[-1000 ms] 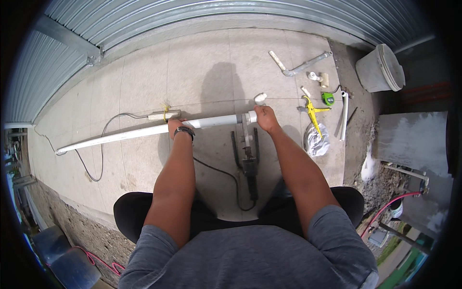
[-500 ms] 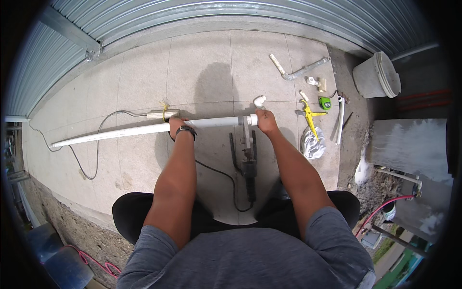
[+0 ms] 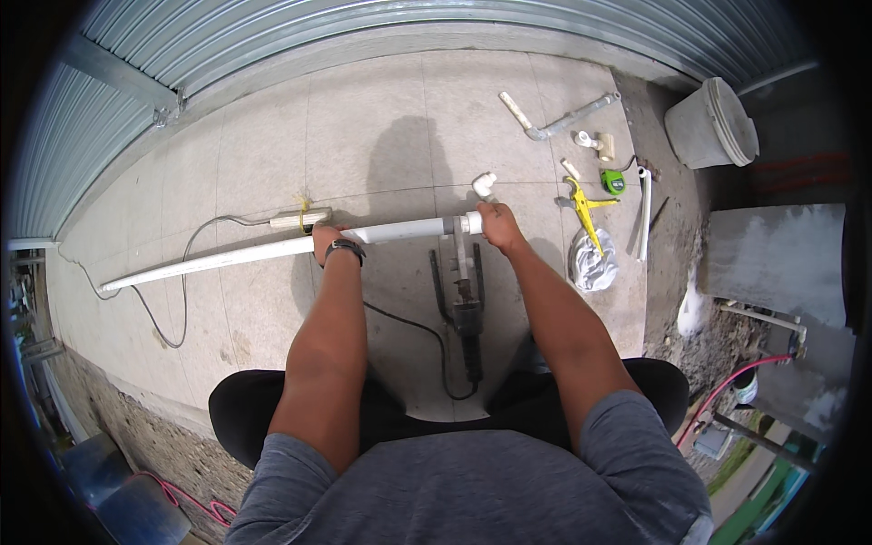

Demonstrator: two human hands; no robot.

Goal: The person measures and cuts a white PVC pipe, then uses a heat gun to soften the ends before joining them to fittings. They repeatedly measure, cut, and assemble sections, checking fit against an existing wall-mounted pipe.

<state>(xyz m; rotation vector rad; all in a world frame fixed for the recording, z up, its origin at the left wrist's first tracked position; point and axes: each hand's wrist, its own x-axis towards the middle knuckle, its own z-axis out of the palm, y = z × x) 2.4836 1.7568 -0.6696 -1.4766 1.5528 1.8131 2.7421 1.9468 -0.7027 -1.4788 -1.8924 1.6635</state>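
A long white plastic pipe (image 3: 400, 231) runs leftward across me, its far-left end low by the floor. My left hand (image 3: 331, 243) is closed around it. Its right end meets the heating plate of a pipe fusion welder (image 3: 468, 318), which has a black handle pointing toward me and a dark stand. Against the plate's other side is a white pipe fitting (image 3: 473, 222), gripped by my right hand (image 3: 498, 227); the fingers partly cover it. Just beyond that hand lies a white elbow fitting (image 3: 484, 185).
On the tiles at right are a yellow pipe cutter (image 3: 584, 211), a green tape measure (image 3: 613, 182), a crumpled cloth (image 3: 594, 263) and several pipe pieces. A white bucket (image 3: 708, 125) stands at the far right. A power strip (image 3: 300, 219) and its cord lie beyond my left hand.
My view has shifted slightly. Both hands keep their hold, and the pipe and fitting stay against the heating plate.
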